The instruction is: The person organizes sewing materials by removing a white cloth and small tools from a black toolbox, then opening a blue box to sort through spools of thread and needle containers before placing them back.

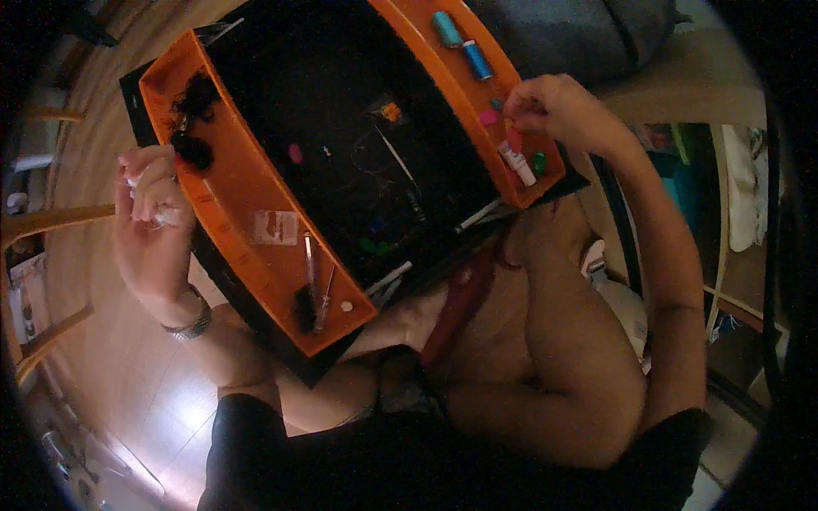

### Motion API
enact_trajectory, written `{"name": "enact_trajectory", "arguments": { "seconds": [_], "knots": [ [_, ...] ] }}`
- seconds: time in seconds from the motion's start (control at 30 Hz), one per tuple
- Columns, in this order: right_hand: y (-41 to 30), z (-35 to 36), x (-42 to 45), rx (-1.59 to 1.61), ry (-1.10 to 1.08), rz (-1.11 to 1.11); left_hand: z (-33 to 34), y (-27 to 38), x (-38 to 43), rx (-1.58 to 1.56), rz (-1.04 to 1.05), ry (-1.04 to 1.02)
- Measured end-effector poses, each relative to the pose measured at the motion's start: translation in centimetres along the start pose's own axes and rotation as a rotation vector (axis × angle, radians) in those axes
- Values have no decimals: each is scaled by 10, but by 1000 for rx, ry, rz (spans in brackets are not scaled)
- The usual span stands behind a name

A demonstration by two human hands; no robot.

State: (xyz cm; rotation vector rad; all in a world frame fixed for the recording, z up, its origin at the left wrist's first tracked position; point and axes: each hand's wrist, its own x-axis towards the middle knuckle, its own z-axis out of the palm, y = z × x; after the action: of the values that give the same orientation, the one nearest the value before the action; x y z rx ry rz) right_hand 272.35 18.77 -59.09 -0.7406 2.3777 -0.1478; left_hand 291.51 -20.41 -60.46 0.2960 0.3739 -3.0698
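A black box (307, 96) with two orange trays lies open across my lap. My left hand (150, 246) is curled around a crumpled white material (167, 216), just outside the left orange tray (236, 255). Over the right orange tray (441, 70) is my right hand (559, 115), its fingertips bent down inside the rim. Whether they grip anything is hidden. Close below them lie a red piece (514, 140), a pink piece (489, 117), a white tube (521, 165) and a green item (539, 163). A teal thread spool (447, 29) and a blue thread spool (477, 60) sit farther up.
Black tangled material (195, 105), a clear packet (276, 227) and slim tools (311, 262) occupy the left tray. Inside the box are a thin pointed tool (397, 160), an orange item (390, 112) and small coloured pieces. A grey bag (575, 38) rests beyond; wooden chair parts (57, 223) stand left.
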Motion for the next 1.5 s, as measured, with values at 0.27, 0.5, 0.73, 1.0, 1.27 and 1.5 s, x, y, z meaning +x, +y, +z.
{"name": "enact_trajectory", "arguments": {
  "seconds": [0.27, 0.5, 0.73, 1.0, 1.27, 1.5],
  "knots": [
    [-18, 8, 15, -288, -232, -223, -5, 13, -9, 10, 38, -30],
    [7, 14, 115, -416, 868, -473, -14, 7, 2, 28, -27, -33],
    [-44, -16, 78, -677, 399, -291, -15, 15, -3, -7, -4, -10],
    [-122, 39, 96, -472, -36, -274, -13, 10, -2, -56, -30, 7],
    [-83, 161, 146, -446, -296, -2, -14, 15, 3, -20, -15, -22],
    [-115, 55, 102, -95, -44, -154, -22, 23, 2, -73, -40, -21]
  ]
}}
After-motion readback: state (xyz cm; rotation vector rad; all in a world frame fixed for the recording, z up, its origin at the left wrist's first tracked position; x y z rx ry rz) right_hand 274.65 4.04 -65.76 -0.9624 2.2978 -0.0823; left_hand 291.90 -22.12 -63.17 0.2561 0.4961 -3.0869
